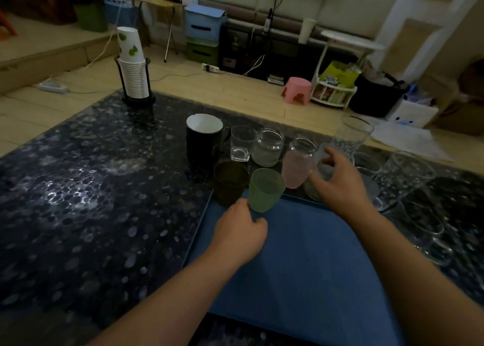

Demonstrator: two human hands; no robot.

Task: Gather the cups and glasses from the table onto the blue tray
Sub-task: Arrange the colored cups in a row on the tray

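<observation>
The blue tray point(301, 262) lies on the dark speckled table in front of me. My left hand point(239, 231) grips the base of a green cup point(265, 190) at the tray's far left corner. My right hand point(340, 180) curls round a frosted clear glass point(323, 170) at the tray's far edge. Beside them stand a dark brown cup point(230, 182), a pink jar point(298, 165), a black mug point(204, 138), a small square glass point(242, 142), a clear jar point(268, 146) and a tall clear glass point(351, 136). More clear glasses point(406, 173) stand to the right.
A rack of stacked paper cups point(133, 70) stands at the table's far left corner. Beyond the table's far edge point(183, 94) is the floor with a pink stool point(297, 89), a white rack, boxes and cables.
</observation>
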